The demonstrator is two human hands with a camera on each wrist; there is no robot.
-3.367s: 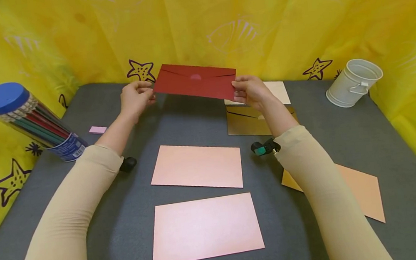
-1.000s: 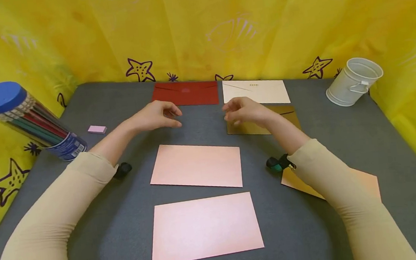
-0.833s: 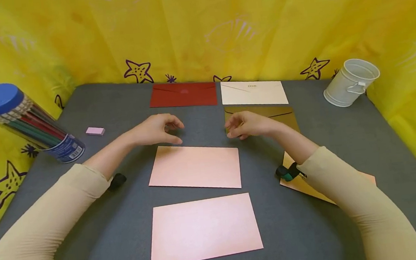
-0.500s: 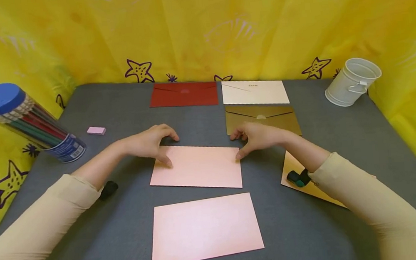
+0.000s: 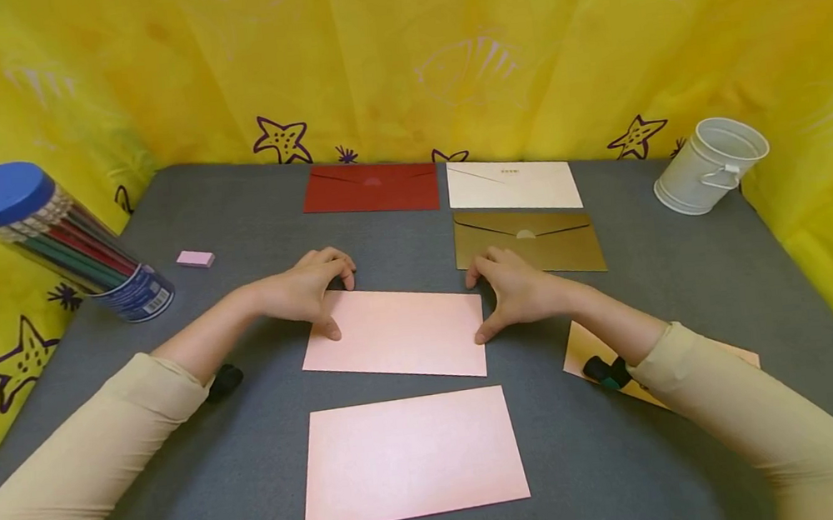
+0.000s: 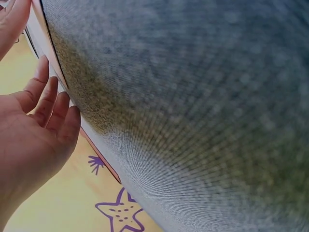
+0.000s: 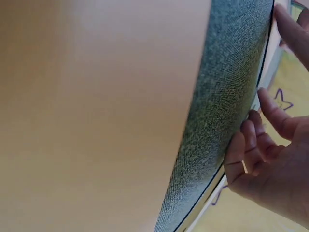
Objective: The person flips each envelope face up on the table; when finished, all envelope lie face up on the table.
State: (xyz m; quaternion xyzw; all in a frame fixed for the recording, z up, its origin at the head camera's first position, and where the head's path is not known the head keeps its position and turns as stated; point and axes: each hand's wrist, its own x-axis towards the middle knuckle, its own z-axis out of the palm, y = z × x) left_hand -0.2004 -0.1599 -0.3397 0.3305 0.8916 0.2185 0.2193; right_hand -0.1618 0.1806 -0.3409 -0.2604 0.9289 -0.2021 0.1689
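A plain pink envelope (image 5: 397, 333), no flap showing, lies flat mid-table. My left hand (image 5: 299, 290) is at its far left corner, thumb on the top face and fingers bent down beyond the far edge. At the right end, the thumb of my right hand (image 5: 521, 290) touches the edge, with the fingers spread around the far corner. In both wrist views, the left fingers (image 6: 63, 113) and right fingers (image 7: 244, 147) stand apart from the thumbs, by the table surface. A second pink envelope (image 5: 411, 460) lies nearer me, touched by neither hand.
At the back lie a red envelope (image 5: 372, 187), a white one (image 5: 513, 184) and a gold one (image 5: 528, 241). Under my right forearm is an orange envelope (image 5: 579, 349), partly hidden. A pencil tub (image 5: 76, 242), an eraser (image 5: 195, 259) and a white pail (image 5: 705, 169) stand at the sides.
The red envelope, held up by both hands earlier, now lies at the back beside the white one. Both hands have let go of it and come nearer, to the middle pink envelope.
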